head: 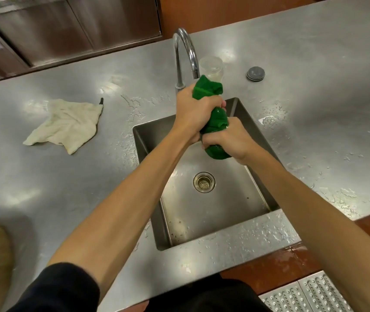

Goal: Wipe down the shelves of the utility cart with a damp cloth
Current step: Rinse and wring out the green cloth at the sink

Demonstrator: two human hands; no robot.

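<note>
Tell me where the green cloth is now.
In the head view, the green cloth is near the middle, over the sink and just below the faucet; the left hand grips its upper part, the right hand its lower part.

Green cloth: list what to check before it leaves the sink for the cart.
1. Grip: left hand and right hand both curl round the green cloth: ok.
2. Cloth held over the sink: ok.
3. Faucet off, no stream visible: ok.
4. Cloth wrung to damp, not dripping: cannot tell.
5. Countertop dry: not ok, droplets round the sink.
6. Utility cart nearby: cannot tell, not in view.
</note>
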